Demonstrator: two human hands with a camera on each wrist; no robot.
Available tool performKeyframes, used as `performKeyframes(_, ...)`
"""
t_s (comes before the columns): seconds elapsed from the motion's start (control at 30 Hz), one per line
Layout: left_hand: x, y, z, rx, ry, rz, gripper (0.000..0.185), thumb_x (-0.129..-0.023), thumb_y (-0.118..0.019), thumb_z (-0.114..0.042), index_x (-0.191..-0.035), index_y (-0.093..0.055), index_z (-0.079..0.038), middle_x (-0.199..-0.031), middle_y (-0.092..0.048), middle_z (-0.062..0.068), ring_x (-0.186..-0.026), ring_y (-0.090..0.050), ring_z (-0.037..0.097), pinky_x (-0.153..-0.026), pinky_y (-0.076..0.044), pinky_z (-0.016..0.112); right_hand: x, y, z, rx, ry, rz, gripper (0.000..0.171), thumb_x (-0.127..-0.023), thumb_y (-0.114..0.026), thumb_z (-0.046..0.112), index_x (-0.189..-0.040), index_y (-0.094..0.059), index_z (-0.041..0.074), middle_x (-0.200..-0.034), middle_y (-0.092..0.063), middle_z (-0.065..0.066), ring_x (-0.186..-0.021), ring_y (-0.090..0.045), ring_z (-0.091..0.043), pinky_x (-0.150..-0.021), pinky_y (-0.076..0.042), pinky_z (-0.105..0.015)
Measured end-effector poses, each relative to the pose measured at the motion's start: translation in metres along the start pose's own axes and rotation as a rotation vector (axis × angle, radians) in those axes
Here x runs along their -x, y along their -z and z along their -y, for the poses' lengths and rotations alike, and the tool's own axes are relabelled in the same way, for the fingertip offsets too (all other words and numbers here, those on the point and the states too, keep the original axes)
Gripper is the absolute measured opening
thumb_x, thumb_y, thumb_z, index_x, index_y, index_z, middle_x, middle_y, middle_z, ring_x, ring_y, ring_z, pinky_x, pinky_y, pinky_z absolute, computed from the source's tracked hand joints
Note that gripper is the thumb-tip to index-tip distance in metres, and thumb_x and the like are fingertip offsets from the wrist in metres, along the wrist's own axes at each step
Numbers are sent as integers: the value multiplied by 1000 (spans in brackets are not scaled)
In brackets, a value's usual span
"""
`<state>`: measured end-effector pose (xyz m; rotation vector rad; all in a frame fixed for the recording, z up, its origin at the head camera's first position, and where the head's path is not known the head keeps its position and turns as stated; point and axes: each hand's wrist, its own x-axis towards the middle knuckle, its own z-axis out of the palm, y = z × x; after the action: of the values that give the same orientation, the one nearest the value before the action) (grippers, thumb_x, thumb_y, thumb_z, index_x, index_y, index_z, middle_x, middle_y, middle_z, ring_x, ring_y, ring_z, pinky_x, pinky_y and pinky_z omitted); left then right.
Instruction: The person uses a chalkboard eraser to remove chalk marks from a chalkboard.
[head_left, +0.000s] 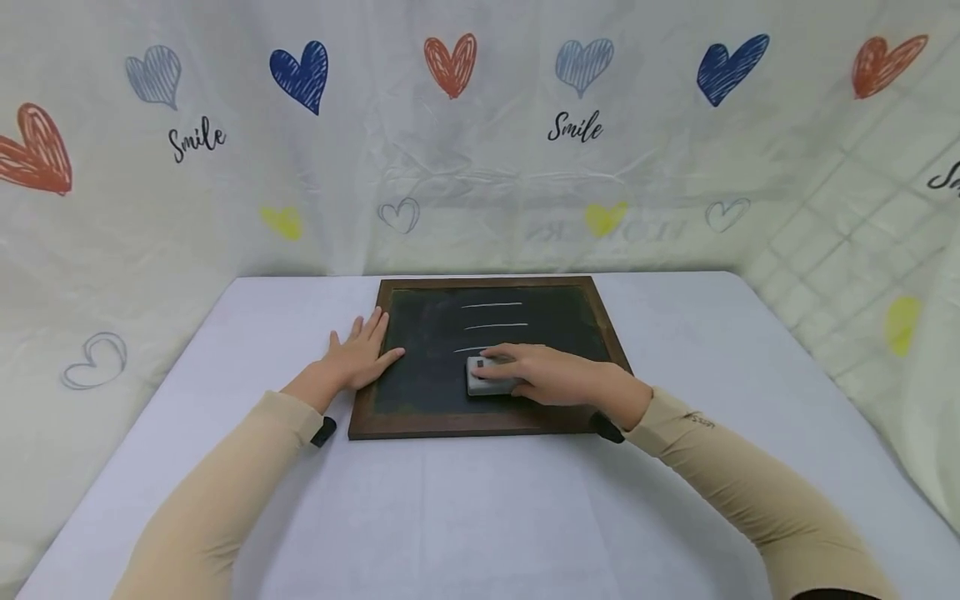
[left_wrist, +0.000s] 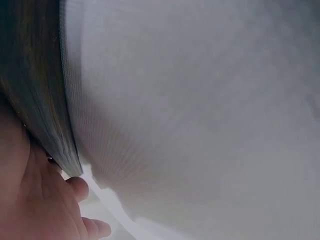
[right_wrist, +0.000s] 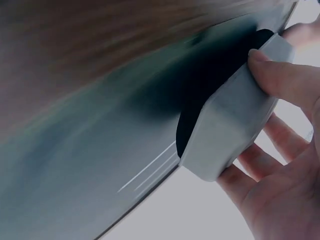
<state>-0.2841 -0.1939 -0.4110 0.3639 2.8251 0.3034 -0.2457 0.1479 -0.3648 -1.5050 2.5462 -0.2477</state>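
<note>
A wood-framed blackboard (head_left: 390,423) lies flat on the white table, with three white chalk lines (head_left: 492,305) on its dark face. My right hand (head_left: 551,375) grips a grey eraser (head_left: 486,377) and holds it against the board over the lowest line. The right wrist view shows the eraser (right_wrist: 227,135) pinched between thumb and fingers on the slate. My left hand (head_left: 358,354) rests flat on the board's left frame edge, fingers spread. In the left wrist view the left hand (left_wrist: 45,210) lies beside the frame (left_wrist: 35,90).
The table (head_left: 480,500) is covered in white cloth and stretches wide on both sides of the board. A curtain with heart prints and the word "Smile" (head_left: 480,142) hangs behind and to the sides.
</note>
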Motion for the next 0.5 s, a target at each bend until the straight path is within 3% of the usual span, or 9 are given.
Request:
performKeyframes(0.13, -1, 0, -1, -1, 0, 1, 83, -110, -34, -53, -164, 3, -2, -170, 10, 17, -154, 5, 44, -114, 1, 74, -23, -1, 9, 1, 25, 27, 67, -97, -69, 0, -157, -44, 14, -159, -38, -18, -132, -54, -35, -101, -50, -43)
performKeyframes(0.23, -2, -2, -1, -2, 4, 4, 83, -110, -34, -53, -164, 3, -3, -170, 10, 17, -154, 5, 43, -114, 1, 74, -28, -3, 11, -16, 28, 32, 67, -98, -69, 1, -158, -42, 14, -160, -36, -17, -136, -51, -35, -103, -49, -43)
performKeyframes(0.37, -2, -3, 1, -9, 7, -4, 83, -110, -34, -53, -164, 3, -3, -170, 10, 17, -154, 5, 43, -114, 1, 74, -17, -4, 6, -60, 18, 22, 68, -99, -68, 3, -159, -41, 16, -162, -34, -16, -142, -44, -33, -106, -46, -43)
performKeyframes(0.5, -1, -3, 1, -6, 4, -9, 83, -110, -35, -52, -164, 2, -2, -170, 9, 17, -154, 4, 44, -114, 2, 74, 8, -3, -7, -132, 2, 5, 68, -98, -69, 2, -159, -42, 17, -162, -34, -16, -145, -41, -34, -104, -47, -44)
